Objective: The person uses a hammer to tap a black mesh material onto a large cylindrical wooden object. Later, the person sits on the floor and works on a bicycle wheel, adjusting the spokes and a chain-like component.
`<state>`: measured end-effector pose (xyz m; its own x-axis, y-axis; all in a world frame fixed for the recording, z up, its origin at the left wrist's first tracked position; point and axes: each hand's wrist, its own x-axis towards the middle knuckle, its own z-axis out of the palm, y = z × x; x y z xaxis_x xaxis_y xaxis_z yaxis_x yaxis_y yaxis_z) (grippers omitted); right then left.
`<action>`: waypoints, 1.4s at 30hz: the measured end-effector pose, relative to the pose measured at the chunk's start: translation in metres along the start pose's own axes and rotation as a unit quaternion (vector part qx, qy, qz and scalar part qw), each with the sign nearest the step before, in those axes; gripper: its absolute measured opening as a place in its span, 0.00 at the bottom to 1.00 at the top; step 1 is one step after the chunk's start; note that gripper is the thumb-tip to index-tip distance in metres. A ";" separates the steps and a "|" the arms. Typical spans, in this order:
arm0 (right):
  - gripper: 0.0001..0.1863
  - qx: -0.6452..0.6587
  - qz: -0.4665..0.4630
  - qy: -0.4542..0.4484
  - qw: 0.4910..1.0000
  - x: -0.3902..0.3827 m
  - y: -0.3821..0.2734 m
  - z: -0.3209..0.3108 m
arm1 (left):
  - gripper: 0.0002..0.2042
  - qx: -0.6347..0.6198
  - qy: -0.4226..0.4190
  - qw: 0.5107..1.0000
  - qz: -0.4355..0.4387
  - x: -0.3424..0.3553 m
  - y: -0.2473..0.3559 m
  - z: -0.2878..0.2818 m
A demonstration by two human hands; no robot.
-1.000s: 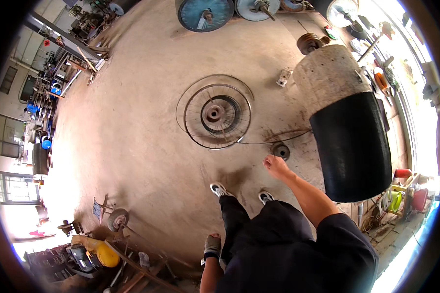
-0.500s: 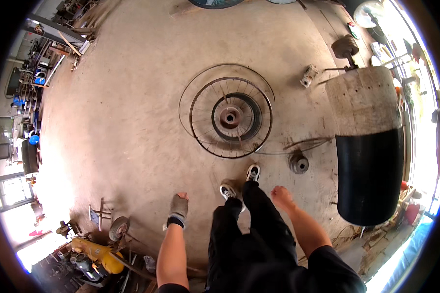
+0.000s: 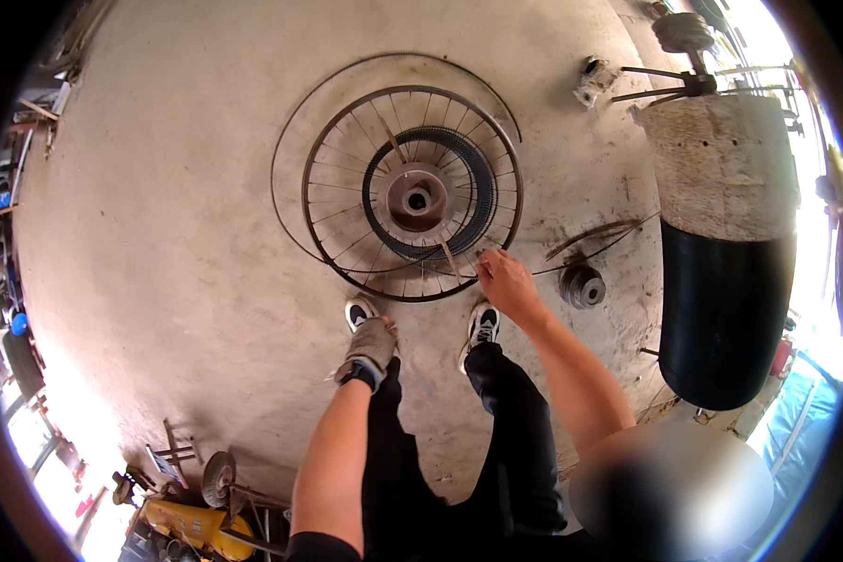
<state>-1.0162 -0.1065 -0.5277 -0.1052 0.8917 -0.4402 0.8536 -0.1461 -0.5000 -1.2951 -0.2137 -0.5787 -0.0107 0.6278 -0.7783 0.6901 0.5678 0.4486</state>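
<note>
A spoked metal ring (image 3: 306, 192) lies on the concrete floor around a dark ribbed ring (image 3: 485, 192) and a rusty hub (image 3: 403, 214), with a thin loose wire (image 3: 274, 173) looping outside. My right hand (image 3: 502, 277) is over the spoked ring's lower-right edge, fingers slightly bent and apart; whether they touch it I cannot tell. My left hand (image 3: 373, 347), in a grey glove with bare fingertips, hangs curled near my shoes, below the ring; anything in it is hidden. A small metal pulley (image 3: 584, 288) lies right of my right hand.
A large drum (image 3: 721, 309), half black and half mottled, with rods at its far end, stands on the right. A rough metal piece (image 3: 593, 84) lies near it. A wheeled frame (image 3: 217, 478) and yellow machine (image 3: 183, 525) are at lower left; clutter lines the left edge.
The view has moved nearer the spoked ring and tipped down. My left hand has risen into the middle, and my right hand has reached forward to the ring's edge.
</note>
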 end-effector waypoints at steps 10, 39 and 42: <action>0.24 -0.244 -0.185 0.055 0.950 0.101 0.100 0.138 | 0.21 -0.325 0.163 0.925 -0.112 0.131 -0.236 -0.012; 0.27 -0.330 -0.255 0.080 0.906 0.109 0.159 0.192 | 0.11 -0.508 0.287 0.798 0.152 0.275 -0.163 -0.059; 0.25 -0.350 -0.249 0.073 0.900 0.110 0.156 0.191 | 0.10 -0.475 0.318 0.802 0.172 0.286 -0.128 -0.071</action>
<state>-0.9921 -0.1131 -0.7959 -0.5386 0.8265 -0.1639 0.8371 0.5470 0.0069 -1.4376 -0.0697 -0.8275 -0.5132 0.8076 -0.2904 -0.1285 0.2623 0.9564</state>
